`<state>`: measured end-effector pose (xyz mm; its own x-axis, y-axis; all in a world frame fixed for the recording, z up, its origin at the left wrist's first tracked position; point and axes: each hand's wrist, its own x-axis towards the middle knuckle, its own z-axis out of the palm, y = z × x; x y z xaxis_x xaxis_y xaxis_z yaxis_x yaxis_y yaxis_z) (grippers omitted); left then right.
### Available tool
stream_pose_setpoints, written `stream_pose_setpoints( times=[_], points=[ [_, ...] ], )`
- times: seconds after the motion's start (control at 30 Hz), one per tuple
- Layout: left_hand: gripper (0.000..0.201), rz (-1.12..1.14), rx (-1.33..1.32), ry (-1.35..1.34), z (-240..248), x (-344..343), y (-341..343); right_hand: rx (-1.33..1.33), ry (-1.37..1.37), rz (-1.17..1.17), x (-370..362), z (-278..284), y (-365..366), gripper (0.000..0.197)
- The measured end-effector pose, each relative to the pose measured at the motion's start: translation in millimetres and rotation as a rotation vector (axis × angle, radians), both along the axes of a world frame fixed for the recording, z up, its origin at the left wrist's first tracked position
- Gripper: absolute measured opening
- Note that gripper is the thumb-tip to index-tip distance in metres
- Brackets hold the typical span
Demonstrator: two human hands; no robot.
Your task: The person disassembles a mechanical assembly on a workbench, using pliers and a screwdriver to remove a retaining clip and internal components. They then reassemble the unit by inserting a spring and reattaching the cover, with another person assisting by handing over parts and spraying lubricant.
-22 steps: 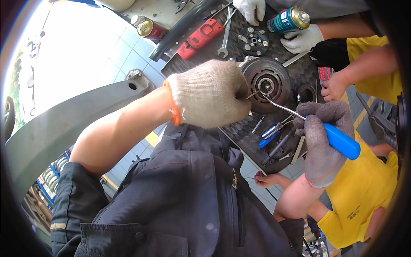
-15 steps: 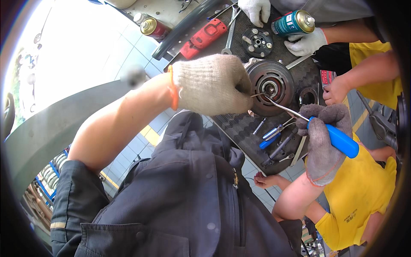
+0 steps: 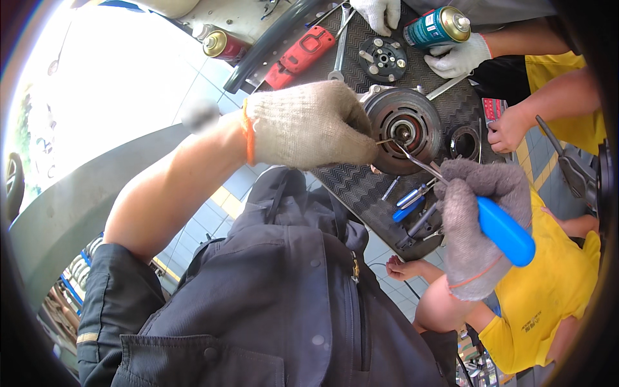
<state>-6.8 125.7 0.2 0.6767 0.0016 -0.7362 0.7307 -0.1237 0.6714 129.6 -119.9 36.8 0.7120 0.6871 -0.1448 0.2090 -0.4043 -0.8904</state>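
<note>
A round grooved pulley [image 3: 424, 137] with a deep ringed centre sits on the black mat. My left hand [image 3: 313, 126], in a cream knitted glove, is closed at its left edge. Between its fingertips a thin metal pick [image 3: 385, 140] points toward the centre. My gloved right hand [image 3: 474, 219] is wrapped round a blue-handled tool [image 3: 506, 232] with a slim steel shaft. That shaft reaches up-left, its tip at the pulley's inner rings. The glove hides where handle and shaft join.
Around the pulley lie a studded hub plate [image 3: 383, 59], a metal ring [image 3: 464, 142], a spanner [image 3: 342, 48], a red tool [image 3: 302, 57] and blue-handled screwdrivers [image 3: 409, 203]. A co-worker's gloved hand [image 3: 461, 58] is by a teal spray can [image 3: 438, 28]; another person's bare hand [image 3: 509, 134] is at right.
My right hand has drawn down and slightly back, tilting the blue handle more steeply. The tool's tip stays near the pulley's centre. My left hand has shifted slightly left with the view.
</note>
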Motion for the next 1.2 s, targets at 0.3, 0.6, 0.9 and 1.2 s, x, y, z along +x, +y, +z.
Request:
stream_pose_setpoints(
  times=[0.3, 0.6, 0.9, 1.2],
  points=[
    [0.032, 0.023, 0.046, -0.020, 8, 1, -4, 0.070, 0.115, -0.137, -11, -5, -8, 0.021],
    [0.034, -0.090, 0.183, -0.233, 2, -7, -6, 0.098, 0.035, -0.028, -10, -13, -15, 0.022],
    [0.026, -0.181, 0.200, -0.161, 3, 6, 7, 0.206, 0.290, -0.290, -21, -24, -17, 0.021],
    [0.026, -0.291, 0.311, -0.231, 2, 13, 9, 0.135, -0.210, -0.154, -67, -33, -20, 0.025]
  ],
)
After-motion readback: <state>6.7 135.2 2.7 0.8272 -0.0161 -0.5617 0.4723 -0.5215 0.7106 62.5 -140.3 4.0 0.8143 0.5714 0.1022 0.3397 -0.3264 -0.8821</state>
